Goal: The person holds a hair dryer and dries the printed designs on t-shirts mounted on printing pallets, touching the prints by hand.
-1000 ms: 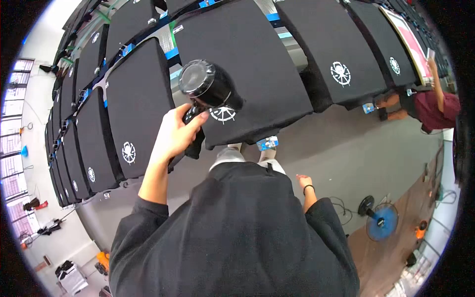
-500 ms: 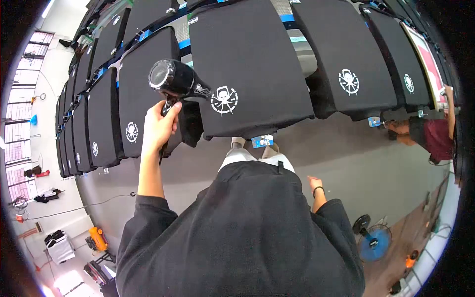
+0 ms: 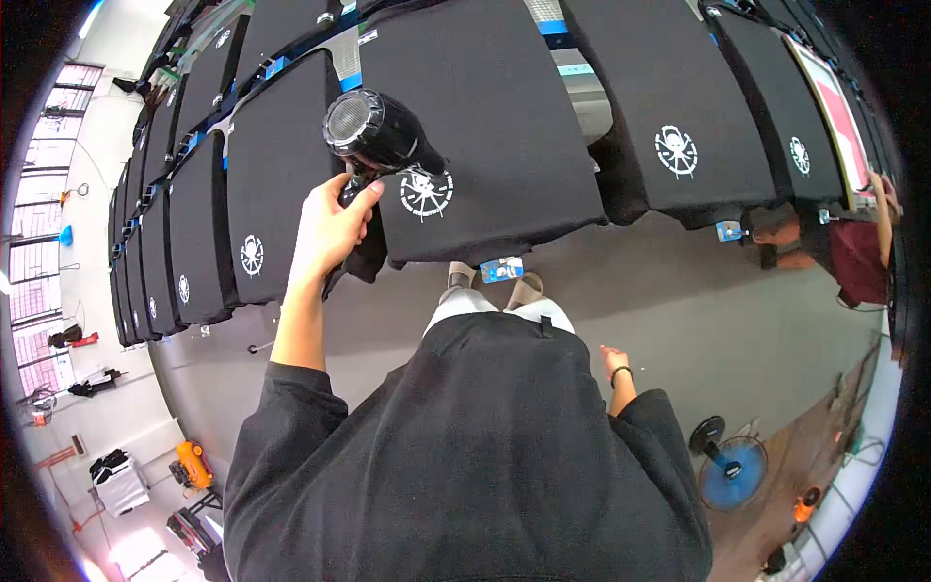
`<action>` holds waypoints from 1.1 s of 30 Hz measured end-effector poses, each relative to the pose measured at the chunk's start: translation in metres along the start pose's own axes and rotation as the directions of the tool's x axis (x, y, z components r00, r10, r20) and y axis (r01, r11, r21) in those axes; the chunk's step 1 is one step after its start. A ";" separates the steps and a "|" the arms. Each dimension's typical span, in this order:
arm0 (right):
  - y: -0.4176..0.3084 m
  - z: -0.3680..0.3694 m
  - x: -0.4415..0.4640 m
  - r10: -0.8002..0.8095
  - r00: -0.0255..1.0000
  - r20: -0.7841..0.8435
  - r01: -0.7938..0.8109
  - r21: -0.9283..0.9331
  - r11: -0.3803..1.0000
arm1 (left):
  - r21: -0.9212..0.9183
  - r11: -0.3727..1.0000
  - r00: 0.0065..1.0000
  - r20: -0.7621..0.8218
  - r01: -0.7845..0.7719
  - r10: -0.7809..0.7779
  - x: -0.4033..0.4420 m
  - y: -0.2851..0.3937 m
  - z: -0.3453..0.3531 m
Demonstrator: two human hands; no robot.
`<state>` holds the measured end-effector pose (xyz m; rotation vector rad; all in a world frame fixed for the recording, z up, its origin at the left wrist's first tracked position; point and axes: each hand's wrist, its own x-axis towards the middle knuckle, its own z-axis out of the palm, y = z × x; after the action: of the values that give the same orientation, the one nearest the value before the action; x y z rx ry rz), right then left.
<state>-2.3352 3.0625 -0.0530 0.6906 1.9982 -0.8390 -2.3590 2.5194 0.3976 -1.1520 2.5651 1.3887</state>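
My left hand [image 3: 335, 225] is wrapped round the handle of a black hair dryer [image 3: 396, 131]. The dryer's nozzle is over the top of a white round print [image 3: 427, 199] on a black T-shirt [image 3: 485, 97], hiding part of the design. This shirt is spread flat on a board in front of me. Down at my right side hangs my right hand [image 3: 617, 363], well away from the boards, with a dark band on its wrist. It holds nothing that I can see, and its fingers look loosely apart.
More black shirts with the same print [image 3: 676, 152] lie on boards to both sides. At the far right a person in a dark red top [image 3: 861, 262] handles a framed screen [image 3: 829, 116]. A blue fan [image 3: 734, 472] stands behind on my right, and an orange machine [image 3: 194, 466] behind on my left.
My left hand has brought the hair dryer to the right and slightly up, so its nozzle now overlaps the print. The view has shifted slightly; my right hand hangs as before.
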 end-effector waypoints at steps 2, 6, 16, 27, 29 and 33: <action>-0.004 -0.002 0.000 0.045 0.999 0.000 -0.045 -0.012 0.999 | 0.018 1.000 0.997 -0.081 -0.001 0.003 0.004 -0.008 -0.004; -0.014 -0.007 0.006 0.056 0.998 0.007 -0.055 -0.079 0.995 | 0.108 0.994 0.985 -0.170 -0.005 0.023 -0.003 -0.028 -0.017; -0.040 -0.015 0.009 0.037 0.999 0.019 -0.033 -0.156 0.987 | -0.038 0.997 0.998 -0.025 0.063 -0.064 -0.044 -0.020 -0.004; -0.033 -0.017 -0.004 0.027 1.000 0.001 -0.027 -0.088 0.996 | 0.022 0.999 0.988 -0.154 0.024 -0.021 0.001 -0.014 0.000; -0.023 -0.016 -0.005 0.050 0.999 -0.001 -0.050 -0.077 0.996 | 0.008 1.000 0.988 -0.157 0.007 -0.005 0.003 -0.023 -0.006; -0.008 -0.011 0.008 0.039 0.999 0.027 -0.036 -0.087 0.996 | -0.043 0.999 0.983 -0.179 0.022 -0.029 0.000 -0.028 -0.006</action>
<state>-2.3501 3.0668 -0.0531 0.6608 1.9773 -0.7321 -2.3404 2.5056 0.3808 -1.3716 2.6393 1.3997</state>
